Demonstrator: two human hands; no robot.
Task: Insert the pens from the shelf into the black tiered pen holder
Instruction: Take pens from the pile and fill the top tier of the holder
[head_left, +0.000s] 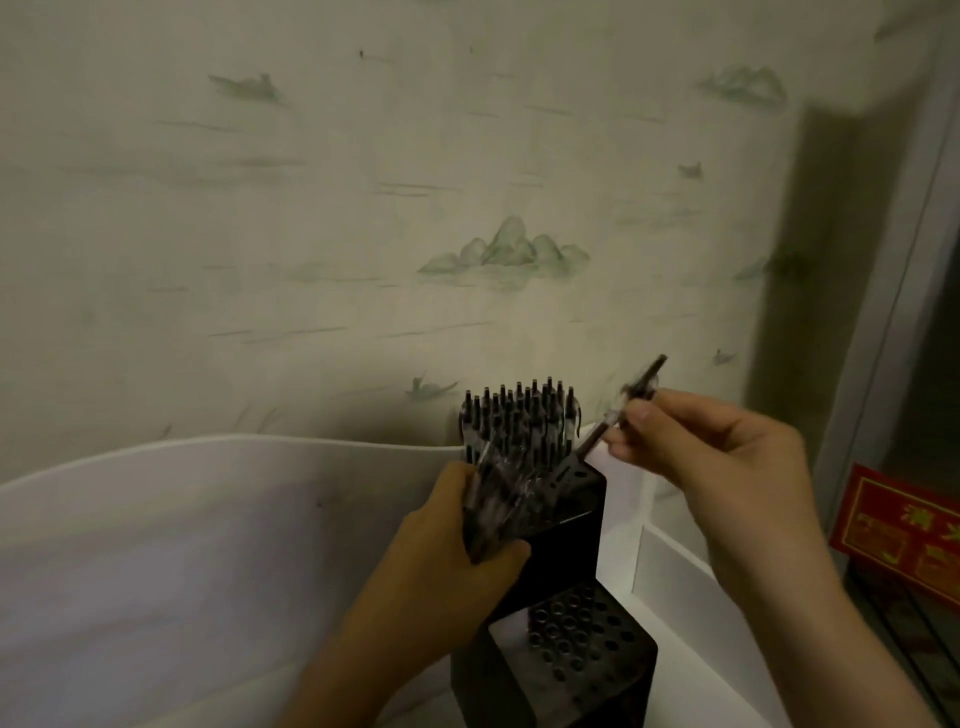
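A black tiered pen holder (571, 639) stands in front of me on a white shelf (670, 582). Its top tier is packed with several upright dark pens (519, 415). The middle tier shows a few bare holes, and the lowest tier is a grid of open holes. My left hand (447, 561) grips a bundle of several clear pens with dark tips (493, 499) against the holder's left side. My right hand (711, 457) pinches a single pen (618, 415), slanted, with its lower tip at the middle tier's right corner.
A white curved panel (208, 545) fills the lower left. Patterned wallpaper (467, 208) covers the wall behind. A red sign with gold lettering (904, 525) sits at the right edge beside a dark doorway.
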